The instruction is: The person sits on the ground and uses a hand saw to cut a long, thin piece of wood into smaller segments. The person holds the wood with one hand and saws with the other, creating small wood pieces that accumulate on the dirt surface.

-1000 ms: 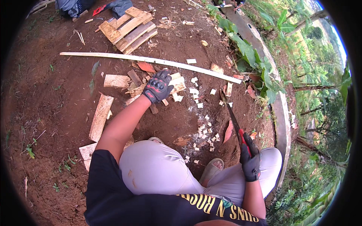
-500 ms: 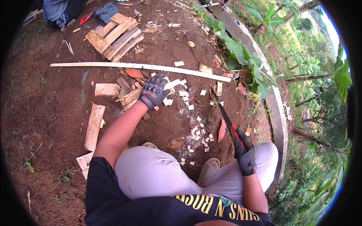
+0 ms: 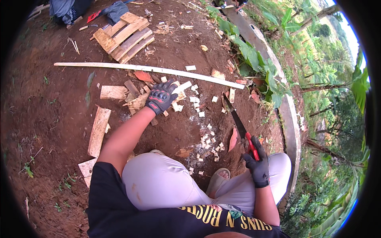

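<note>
I crouch on bare red soil. My left hand [image 3: 160, 97], in a black glove with red knuckle pads, reaches forward and rests on a small pile of wood pieces [image 3: 137, 102], fingers around a pale stick [image 3: 182, 87]. My right hand [image 3: 257, 166], in a black glove, grips the red handle of a handsaw [image 3: 238, 123]. The saw's dark blade points away from me, its tip near the ground. Several small pale wood chips [image 3: 208, 144] lie scattered between my hands.
A long pale slat [image 3: 147, 70] lies across the ground beyond the pile. A small wooden pallet [image 3: 125, 36] sits at the back, with cloth and a red tool behind it. Flat boards [image 3: 99, 131] lie at left. A curved concrete edge [image 3: 291, 127] and green plants border the right.
My left hand has stayed on the wood pile, shifting slightly. My right hand with the saw has held its place at my right knee. The view has tilted a little.
</note>
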### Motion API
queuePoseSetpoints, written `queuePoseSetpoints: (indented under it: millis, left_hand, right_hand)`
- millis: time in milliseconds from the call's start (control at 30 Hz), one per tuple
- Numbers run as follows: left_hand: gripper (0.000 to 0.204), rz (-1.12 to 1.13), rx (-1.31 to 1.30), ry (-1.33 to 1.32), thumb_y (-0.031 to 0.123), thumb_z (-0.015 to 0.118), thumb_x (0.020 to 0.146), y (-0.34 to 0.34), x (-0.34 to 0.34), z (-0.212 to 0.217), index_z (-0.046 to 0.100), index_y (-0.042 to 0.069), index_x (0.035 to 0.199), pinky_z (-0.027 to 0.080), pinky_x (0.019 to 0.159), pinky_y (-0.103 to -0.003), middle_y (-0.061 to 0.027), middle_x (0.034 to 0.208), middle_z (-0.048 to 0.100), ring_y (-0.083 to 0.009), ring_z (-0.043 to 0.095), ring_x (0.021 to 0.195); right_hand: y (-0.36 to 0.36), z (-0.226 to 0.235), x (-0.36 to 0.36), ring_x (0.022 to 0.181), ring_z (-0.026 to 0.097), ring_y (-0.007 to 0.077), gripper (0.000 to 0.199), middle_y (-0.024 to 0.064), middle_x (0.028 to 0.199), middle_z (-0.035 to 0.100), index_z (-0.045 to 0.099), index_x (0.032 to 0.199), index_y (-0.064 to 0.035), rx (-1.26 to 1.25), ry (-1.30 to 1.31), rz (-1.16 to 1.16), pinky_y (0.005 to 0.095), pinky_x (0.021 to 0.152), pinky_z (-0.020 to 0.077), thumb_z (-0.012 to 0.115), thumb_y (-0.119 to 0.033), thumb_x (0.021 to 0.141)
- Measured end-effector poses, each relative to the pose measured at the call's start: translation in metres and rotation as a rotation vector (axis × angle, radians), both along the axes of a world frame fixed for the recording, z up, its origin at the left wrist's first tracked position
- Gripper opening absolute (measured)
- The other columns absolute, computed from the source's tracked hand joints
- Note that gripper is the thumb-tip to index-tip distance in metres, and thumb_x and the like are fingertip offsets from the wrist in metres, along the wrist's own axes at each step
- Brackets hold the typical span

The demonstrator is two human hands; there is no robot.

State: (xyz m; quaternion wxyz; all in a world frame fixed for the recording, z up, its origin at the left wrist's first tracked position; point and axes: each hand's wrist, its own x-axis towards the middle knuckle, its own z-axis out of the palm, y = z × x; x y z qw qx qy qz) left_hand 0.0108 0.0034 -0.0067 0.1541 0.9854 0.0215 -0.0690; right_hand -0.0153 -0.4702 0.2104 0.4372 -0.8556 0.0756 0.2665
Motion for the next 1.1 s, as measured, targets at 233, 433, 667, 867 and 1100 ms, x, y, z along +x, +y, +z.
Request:
queuePoseSetpoints:
  millis: [233, 433, 667, 867, 1100]
  left_hand:
    - [0.054, -0.025, 0.010, -0.046, 0.043, 0.064, 0.107, -0.001, -0.002, -0.002, 0.062, 0.015, 0.154, 0.042, 0.124, -0.053, -0.0102, 0.169, 0.051, -0.0361, 0.055, 0.148]
    - [0.055, -0.126, -0.063, 0.079, 0.047, 0.059, 0.109, 0.017, 0.005, 0.009, 0.060, 0.020, 0.157, 0.042, 0.124, -0.054, -0.0087, 0.173, 0.046, -0.0362, 0.052, 0.151]
    - [0.077, -0.121, 0.070, 0.112, 0.059, 0.063, 0.103, 0.006, 0.001, 0.026, 0.046, 0.022, 0.168, 0.038, 0.127, -0.056, -0.0125, 0.177, 0.037, -0.0400, 0.045, 0.156]
    - [0.100, -0.103, 0.207, 0.162, 0.060, 0.074, 0.095, 0.002, -0.010, 0.019, 0.030, 0.020, 0.176, 0.039, 0.124, -0.058, -0.0221, 0.174, 0.039, -0.0448, 0.047, 0.154]
    - [0.096, 0.041, 0.064, -0.104, 0.059, 0.072, 0.098, -0.046, 0.016, 0.061, 0.033, 0.015, 0.174, 0.046, 0.116, -0.059, -0.0278, 0.164, 0.048, -0.0450, 0.054, 0.145]
  right_hand:
    - [0.001, -0.004, 0.006, 0.069, 0.058, 0.0064, 0.065, 0.0004, 0.104, 0.070, 0.064, 0.157, -0.0089, 0.048, -0.037, -0.145, 0.0256, 0.062, 0.0487, 0.075, -0.007, 0.093]
    - [-0.003, -0.014, 0.003, 0.070, 0.058, 0.0063, 0.063, 0.0014, 0.111, 0.071, 0.064, 0.157, -0.0095, 0.113, -0.048, -0.112, 0.0253, 0.062, 0.0489, 0.075, -0.006, 0.095]
    - [-0.005, -0.014, 0.004, 0.069, 0.057, 0.0069, 0.064, 0.0018, 0.111, 0.071, 0.064, 0.157, -0.0097, 0.089, -0.080, -0.093, 0.0258, 0.061, 0.0490, 0.075, -0.006, 0.095]
    - [-0.001, -0.013, 0.002, 0.067, 0.057, 0.0067, 0.065, 0.0000, 0.101, 0.070, 0.064, 0.158, -0.0106, 0.058, -0.051, -0.074, 0.0255, 0.060, 0.0476, 0.074, -0.005, 0.094]
    - [-0.003, -0.015, 0.002, 0.069, 0.058, 0.0062, 0.064, -0.0001, 0.100, 0.070, 0.062, 0.159, -0.0099, 0.043, -0.069, -0.110, 0.0251, 0.061, 0.0486, 0.073, -0.005, 0.096]
